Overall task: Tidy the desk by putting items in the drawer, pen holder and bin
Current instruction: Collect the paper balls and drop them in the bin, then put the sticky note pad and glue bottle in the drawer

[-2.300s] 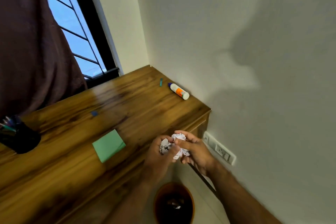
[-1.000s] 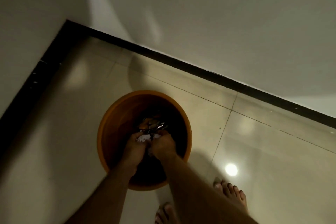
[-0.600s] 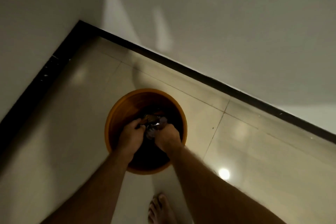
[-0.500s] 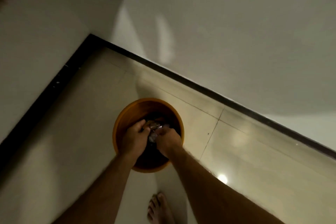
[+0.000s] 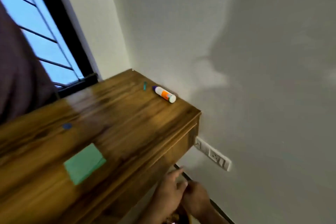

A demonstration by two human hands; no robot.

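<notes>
We look across the wooden counter [image 5: 127, 123] with both hands low at the bottom edge of the view, in front of the counter's side. Our left hand [image 5: 168, 192] shows loose, spread fingers, its grip open and holding nothing we can see. Our right hand [image 5: 197, 200] is curled and blurred, so we cannot tell whether its grip holds anything. A sliver of the orange bin [image 5: 189, 221] peeks out just below the hands.

What remains to clear lies on the counter: the glue stick [image 5: 164, 94] near the far corner by the wall, a small teal piece [image 5: 145, 85] just beside it, a blue cap-like bit [image 5: 66, 126] mid-counter, and the green notepad [image 5: 84, 163] nearest us.

To do the next pick well, we judge it best to take the notepad first, pinching it by an edge. The glue stick may roll, so we close on its body from above.
</notes>
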